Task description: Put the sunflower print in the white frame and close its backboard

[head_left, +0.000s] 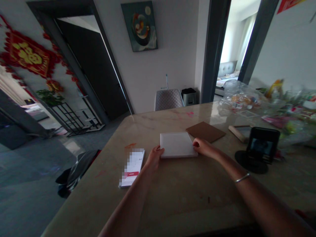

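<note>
A white square pad (177, 144) lies flat on the marble-look table (103, 197), and my left hand (155, 157) and my right hand (203, 148) press against its opposite edges. Beyond it, a flat brown square board (205, 131) lies close to the pad's far corner. Left of my left hand is a white and red printed booklet (132, 168), partly pixelated. A thin bangle circles my right wrist. Both hands hide small parts of the pad's edges.
A black phone on a round stand (259, 148) and a wooden block (238, 132) stand to the right. Plastic bags and packaged food (240, 97) crowd the far right. A grey chair (168, 99) stands past the table's far edge, and the left edge drops to the floor.
</note>
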A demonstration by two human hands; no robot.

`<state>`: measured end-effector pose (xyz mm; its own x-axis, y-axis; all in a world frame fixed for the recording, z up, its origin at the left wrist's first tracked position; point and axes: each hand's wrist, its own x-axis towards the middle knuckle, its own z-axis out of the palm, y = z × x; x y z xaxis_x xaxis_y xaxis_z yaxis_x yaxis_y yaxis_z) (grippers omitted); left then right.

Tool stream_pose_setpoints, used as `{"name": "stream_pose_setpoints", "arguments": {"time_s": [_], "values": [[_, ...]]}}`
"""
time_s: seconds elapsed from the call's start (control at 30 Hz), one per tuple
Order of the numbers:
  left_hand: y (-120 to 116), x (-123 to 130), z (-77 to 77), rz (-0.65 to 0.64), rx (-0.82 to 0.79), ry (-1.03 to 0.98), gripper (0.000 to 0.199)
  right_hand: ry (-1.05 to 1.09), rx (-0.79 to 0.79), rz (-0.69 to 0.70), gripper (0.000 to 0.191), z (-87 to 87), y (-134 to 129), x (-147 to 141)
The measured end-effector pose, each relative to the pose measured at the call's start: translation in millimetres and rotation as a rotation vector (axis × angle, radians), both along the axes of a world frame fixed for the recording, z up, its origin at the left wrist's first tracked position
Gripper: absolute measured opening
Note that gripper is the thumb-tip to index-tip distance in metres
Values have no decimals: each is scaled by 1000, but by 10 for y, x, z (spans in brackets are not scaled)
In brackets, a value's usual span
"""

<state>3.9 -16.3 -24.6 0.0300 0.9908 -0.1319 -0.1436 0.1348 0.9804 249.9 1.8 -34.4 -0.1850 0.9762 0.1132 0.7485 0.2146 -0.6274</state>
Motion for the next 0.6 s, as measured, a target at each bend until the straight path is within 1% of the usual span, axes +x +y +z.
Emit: {"name": "stream_pose_setpoints", "arguments": {"time_s": [0.07,0.17,0.2,0.27,0.33,0.43,0.5,0.6], "values": [[-19,-5,25,-23,-62,-96,18,-2,51,-30,14,-10,13,13],[-23,-16,46,-65,-141,-184,14,-2,232,-57,18,-26,28,-2],[-23,-17,51,-61,-164,-201,12,-4,299,-41,18,-26,24,-25],[-24,-10,64,-46,-199,-222,10,3,385,37,17,-16,-7,-106],[-30,5,78,-55,-222,-239,9,32,407,157,16,6,-71,-225],[-42,27,95,-99,-234,-265,11,78,413,279,17,38,-190,-420],[-48,37,100,-117,-225,-265,14,102,405,323,18,41,-248,-517],[-55,47,109,-155,-199,-219,21,136,370,331,21,3,-267,-573]]}}
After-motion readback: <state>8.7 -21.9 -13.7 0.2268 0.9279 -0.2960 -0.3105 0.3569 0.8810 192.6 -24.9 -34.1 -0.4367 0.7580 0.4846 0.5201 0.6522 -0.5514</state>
